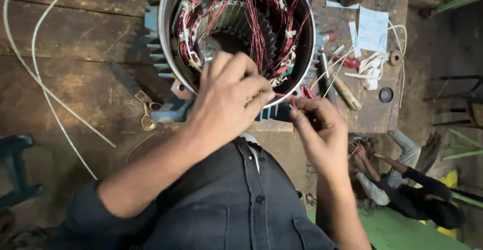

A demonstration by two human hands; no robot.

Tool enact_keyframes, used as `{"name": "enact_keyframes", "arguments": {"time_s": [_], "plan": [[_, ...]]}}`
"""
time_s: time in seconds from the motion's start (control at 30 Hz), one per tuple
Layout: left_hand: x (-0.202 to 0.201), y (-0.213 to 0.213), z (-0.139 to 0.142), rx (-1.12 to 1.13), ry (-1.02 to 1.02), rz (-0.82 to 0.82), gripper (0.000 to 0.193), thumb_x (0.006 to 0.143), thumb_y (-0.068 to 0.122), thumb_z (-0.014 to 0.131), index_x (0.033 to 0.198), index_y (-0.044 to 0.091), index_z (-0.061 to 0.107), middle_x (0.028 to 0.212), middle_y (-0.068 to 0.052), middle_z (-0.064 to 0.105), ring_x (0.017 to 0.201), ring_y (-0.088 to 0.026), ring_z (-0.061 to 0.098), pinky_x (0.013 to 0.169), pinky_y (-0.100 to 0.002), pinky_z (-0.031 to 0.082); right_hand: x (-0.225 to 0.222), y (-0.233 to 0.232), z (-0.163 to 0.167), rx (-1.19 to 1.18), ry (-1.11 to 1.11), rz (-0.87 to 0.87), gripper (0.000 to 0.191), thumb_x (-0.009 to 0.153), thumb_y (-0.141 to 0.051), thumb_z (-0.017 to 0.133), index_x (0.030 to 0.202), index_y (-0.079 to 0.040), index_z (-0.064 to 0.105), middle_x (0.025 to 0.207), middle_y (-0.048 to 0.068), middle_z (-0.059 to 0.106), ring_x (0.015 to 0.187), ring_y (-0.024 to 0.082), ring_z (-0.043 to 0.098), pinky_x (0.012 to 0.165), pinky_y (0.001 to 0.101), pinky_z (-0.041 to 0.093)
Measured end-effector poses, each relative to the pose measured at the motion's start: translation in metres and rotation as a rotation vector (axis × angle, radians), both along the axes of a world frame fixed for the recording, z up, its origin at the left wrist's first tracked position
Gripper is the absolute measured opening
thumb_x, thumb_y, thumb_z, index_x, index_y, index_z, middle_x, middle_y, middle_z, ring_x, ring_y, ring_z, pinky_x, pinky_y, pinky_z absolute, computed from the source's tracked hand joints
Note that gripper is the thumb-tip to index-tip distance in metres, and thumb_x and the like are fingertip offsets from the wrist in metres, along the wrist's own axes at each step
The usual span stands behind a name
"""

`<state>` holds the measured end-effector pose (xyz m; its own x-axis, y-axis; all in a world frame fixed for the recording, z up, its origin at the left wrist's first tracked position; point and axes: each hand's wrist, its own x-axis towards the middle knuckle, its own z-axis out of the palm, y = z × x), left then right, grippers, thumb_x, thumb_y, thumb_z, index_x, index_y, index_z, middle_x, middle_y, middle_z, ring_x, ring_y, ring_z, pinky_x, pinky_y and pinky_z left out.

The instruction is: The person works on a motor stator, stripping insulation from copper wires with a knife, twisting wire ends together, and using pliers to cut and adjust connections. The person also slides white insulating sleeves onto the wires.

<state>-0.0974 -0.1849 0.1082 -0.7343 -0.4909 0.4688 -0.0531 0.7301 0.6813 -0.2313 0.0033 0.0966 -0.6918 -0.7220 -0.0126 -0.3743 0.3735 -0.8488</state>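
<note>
The motor stator [236,28], a finned metal housing stuffed with reddish copper windings [251,23], stands open-end up on the worn wooden bench [75,79], at twelve o'clock from the person's chest, so the coils can be reached from above. The left hand [229,99] curls over the housing's near rim, fingers bent down onto the winding edge as if to steady it. The right hand [319,129], at four o'clock from the stator, pinches thin red wire ends [304,93] between thumb and fingers. Scissors [136,96] lie at nine o'clock; a wooden-handled tool [344,91] and paper scraps [372,28] sit at three.
</note>
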Motion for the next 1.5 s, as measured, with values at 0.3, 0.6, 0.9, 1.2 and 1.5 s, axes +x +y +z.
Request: {"name": "enact_keyframes", "arguments": {"time_s": [0.3,0.6,0.9,1.2,1.5], "plan": [[0.024,-0.036,-0.006,0.098,0.023,-0.019,0.011,0.109,0.013,0.066,0.111,0.002,0.063,0.096,-0.005,0.068,0.099,-0.027,0.061,0.089,-0.04,0.05,-0.007,-0.001,0.003,-0.031,0.102,-0.029,0.008,0.103,-0.003,0.065,0.108,0.003,0.065,0.099,0.004,0.06,0.077,0.008,0.063,0.068,0.0237,0.051],[0.015,-0.038,-0.021,0.141,0.012,-0.001,0.013,0.105,0.013,0.065,0.113,0.003,0.065,0.097,-0.008,0.072,0.098,-0.027,0.064,0.084,-0.038,0.053,0.019,-0.025,0.024,0.295,0.533,0.2,0.051,0.089,0.01,0.061,0.131,-0.016,0.072,0.13,0.023,0.058,0.101,0.034,0.065,0.084,0.0394,0.054],[0.015,-0.049,-0.028,0.219,-0.002,-0.02,0.013,0.108,0.015,0.063,0.113,0.003,0.064,0.092,-0.006,0.073,0.094,-0.024,0.065,0.086,-0.038,0.052,0.03,-0.048,0.025,0.392,0.571,0.293,0.062,0.072,0.006,0.066,0.128,-0.021,0.073,0.15,0.027,0.037,0.128,0.044,0.049,0.096,0.0448,0.049],[0.011,-0.057,-0.026,0.256,-0.016,-0.045,0.011,0.107,0.015,0.064,0.109,0.004,0.066,0.088,-0.005,0.071,0.092,-0.024,0.066,0.085,-0.037,0.053,0.029,-0.058,0.017,0.393,0.594,0.26,0.059,0.072,0.01,0.065,0.121,-0.021,0.076,0.146,0.023,0.036,0.123,0.037,0.049,0.089,0.0394,0.05],[0.007,-0.06,-0.025,0.285,0.015,-0.057,0.008,0.103,0.011,0.068,0.105,0.003,0.066,0.092,-0.005,0.072,0.088,-0.025,0.066,0.082,-0.038,0.054,0.022,-0.054,0.014,0.397,0.648,0.245,0.061,0.074,0.007,0.066,0.127,-0.022,0.072,0.14,0.022,0.031,0.113,0.036,0.051,0.09,0.0381,0.051]]}}
